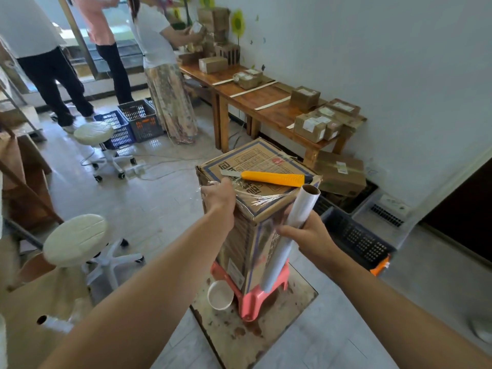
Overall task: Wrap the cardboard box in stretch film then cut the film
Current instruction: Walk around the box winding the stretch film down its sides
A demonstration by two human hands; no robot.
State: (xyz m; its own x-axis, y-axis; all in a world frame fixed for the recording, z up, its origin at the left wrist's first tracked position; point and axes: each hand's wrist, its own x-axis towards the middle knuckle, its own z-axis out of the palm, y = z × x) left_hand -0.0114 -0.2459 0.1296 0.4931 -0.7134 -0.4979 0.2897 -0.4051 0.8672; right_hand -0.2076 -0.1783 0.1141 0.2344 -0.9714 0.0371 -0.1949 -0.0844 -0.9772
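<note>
A tall cardboard box (262, 161) stands upright on a pink plastic stool (253, 296). Clear stretch film (262, 199) is stretched over its near top corner. A yellow utility knife (274, 178) lies flat on the box top with its blade out to the left. My left hand (219, 195) presses the film against the box's top left edge. My right hand (308, 235) grips the stretch film roll (282, 251), which stands nearly upright against the box's near right corner.
A white cup (220, 294) sits by the stool on a stained board (239, 339). Two white swivel stools (76, 239) stand to the left. Dark crates (356, 238) lie at right. A wooden table (250, 98) with small boxes lines the wall. Three people stand at the back left.
</note>
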